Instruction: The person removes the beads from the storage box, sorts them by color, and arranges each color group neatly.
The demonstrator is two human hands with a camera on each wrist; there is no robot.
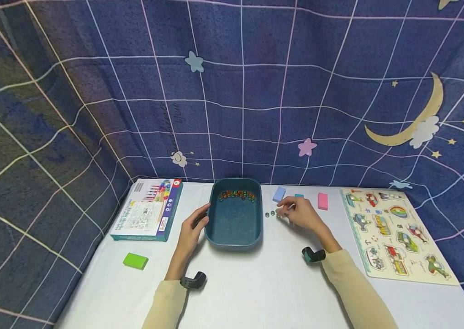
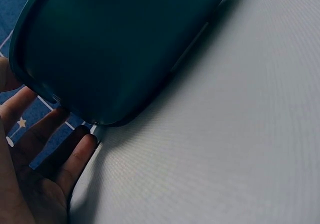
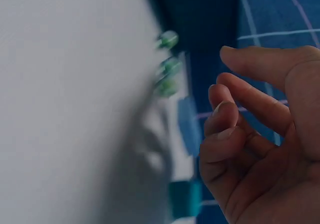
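A dark teal rectangular bin (image 1: 234, 235) stands on the white table, with several orange and green marbles (image 1: 237, 195) gathered near its far end. My left hand (image 1: 191, 232) rests at the bin's left side, fingers loosely bent; in the left wrist view the fingertips (image 2: 82, 146) lie by the wall of the bin. To the right of the bin, three green glass marbles (image 1: 272, 213) sit in a short row on the table. Over the rightmost marble hovers my right hand (image 1: 303, 214). The right wrist view shows its thumb and index finger apart, nothing visible between them.
Beyond the right hand lie a blue block (image 1: 279, 194), a partly hidden teal block (image 1: 299, 195) and a pink block (image 1: 322, 201). A picture puzzle board (image 1: 380, 269) is at far right. On the left are a boxed set (image 1: 145, 214) and a green block (image 1: 135, 261).
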